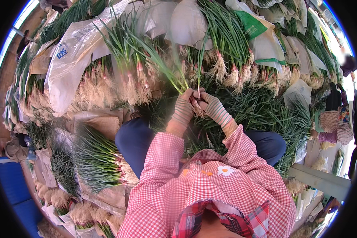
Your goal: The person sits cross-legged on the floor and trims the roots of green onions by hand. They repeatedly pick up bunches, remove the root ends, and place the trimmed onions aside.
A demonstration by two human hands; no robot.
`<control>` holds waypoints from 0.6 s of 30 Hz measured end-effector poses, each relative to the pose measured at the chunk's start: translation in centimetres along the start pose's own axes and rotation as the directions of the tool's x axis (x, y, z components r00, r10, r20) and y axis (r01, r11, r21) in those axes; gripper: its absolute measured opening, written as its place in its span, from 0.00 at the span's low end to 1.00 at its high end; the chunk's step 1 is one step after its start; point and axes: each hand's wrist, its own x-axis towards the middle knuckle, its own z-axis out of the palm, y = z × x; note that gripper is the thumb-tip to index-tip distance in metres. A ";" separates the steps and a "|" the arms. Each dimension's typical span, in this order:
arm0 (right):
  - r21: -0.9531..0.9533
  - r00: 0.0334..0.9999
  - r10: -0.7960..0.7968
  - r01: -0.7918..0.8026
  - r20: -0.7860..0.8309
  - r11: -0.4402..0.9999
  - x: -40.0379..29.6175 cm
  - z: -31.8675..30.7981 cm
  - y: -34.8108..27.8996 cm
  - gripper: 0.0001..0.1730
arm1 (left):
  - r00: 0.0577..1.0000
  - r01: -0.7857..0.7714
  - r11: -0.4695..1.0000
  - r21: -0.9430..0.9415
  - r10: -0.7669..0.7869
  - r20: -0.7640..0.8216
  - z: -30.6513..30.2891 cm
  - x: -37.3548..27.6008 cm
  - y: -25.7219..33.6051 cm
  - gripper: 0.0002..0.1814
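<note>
My left hand [184,104], in a striped fingerless glove, grips a few green onions [173,79] near their reddish bases. Their leaves lean up and to the left, and pale roots [198,111] hang below the fingers. My right hand [212,106], gloved the same way, meets it and pinches the base of a single thin onion stalk [199,70] that points upward. The fingertips of both hands nearly touch, so part of the stalks is hidden. Under the hands, between my knees, lies a heap of loose green leaves [244,108].
Bundles of rooted green onions [226,44] lie ahead, partly covered by plastic sacks [74,59]. Trimmed-looking onions [102,160] are stacked by my left knee [135,142]. At the far right sits another person [334,119]. A pale beam [319,180] crosses the right side.
</note>
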 end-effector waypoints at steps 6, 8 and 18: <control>0.737 0.728 0.684 -0.439 -0.044 0.514 -1.7 -2.8 -1.1 0.20 | 0.968 -0.145 0.934 0.325 0.202 -0.148 -2.0 -1.3 -4.2 0.33; 0.788 0.766 0.641 -0.424 0.049 0.447 -1.4 -2.3 -0.7 0.16 | 0.971 -0.079 0.937 0.341 0.150 -0.187 -0.5 -3.0 -5.1 0.33; 0.909 0.740 0.647 -0.120 -0.185 0.398 1.3 0.1 2.4 0.12 | 0.881 -0.156 0.639 0.754 0.435 -0.186 -1.4 -4.4 -5.3 0.32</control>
